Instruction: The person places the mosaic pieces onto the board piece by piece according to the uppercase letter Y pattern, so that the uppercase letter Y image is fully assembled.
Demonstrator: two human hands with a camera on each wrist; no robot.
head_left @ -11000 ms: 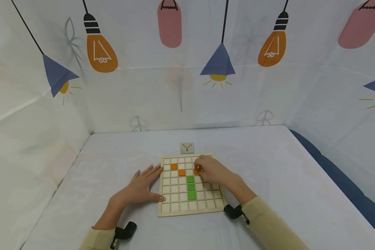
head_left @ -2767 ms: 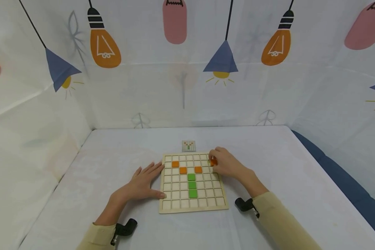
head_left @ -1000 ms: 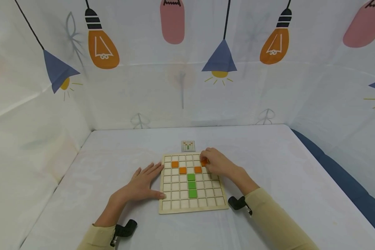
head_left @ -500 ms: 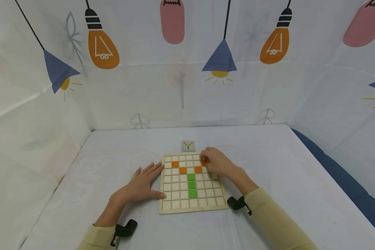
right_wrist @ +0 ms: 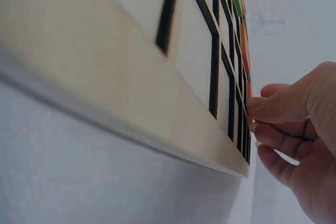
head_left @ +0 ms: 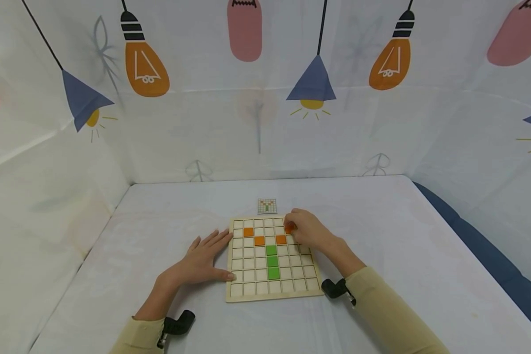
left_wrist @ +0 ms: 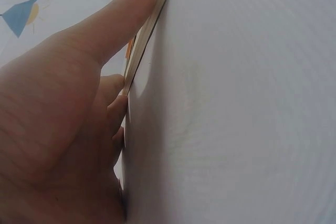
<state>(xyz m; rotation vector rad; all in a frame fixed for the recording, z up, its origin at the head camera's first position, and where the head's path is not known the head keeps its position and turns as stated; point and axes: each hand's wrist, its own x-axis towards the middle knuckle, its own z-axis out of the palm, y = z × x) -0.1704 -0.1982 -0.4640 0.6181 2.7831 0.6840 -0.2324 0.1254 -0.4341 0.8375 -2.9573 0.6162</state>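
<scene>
A wooden grid board [head_left: 261,276] lies on the white table. My left hand [head_left: 201,260] is spread along its left edge, with thumb and fingertips touching the rim, as the left wrist view also shows. Between thumb and fingers my right hand [head_left: 309,231] pinches an orange tile [head_left: 289,229] at a cell near the upper right; the fingers partly cover it. Three other orange tiles sit in cells: one upper left [head_left: 248,232], one lower [head_left: 259,241], one to the right [head_left: 280,239]. Three green tiles [head_left: 272,261] form a column below them.
Behind the board lies a small pattern card [head_left: 267,206] with orange and green squares on a grid. A white curtain [head_left: 221,128] printed with lamps hangs beyond the table's far edge. Each wrist carries a black camera mount [head_left: 179,323].
The right hand let go of an orange tile in the third row, then appeared with another at the board's right edge. It has since shifted left with that tile and stayed nearly still.
</scene>
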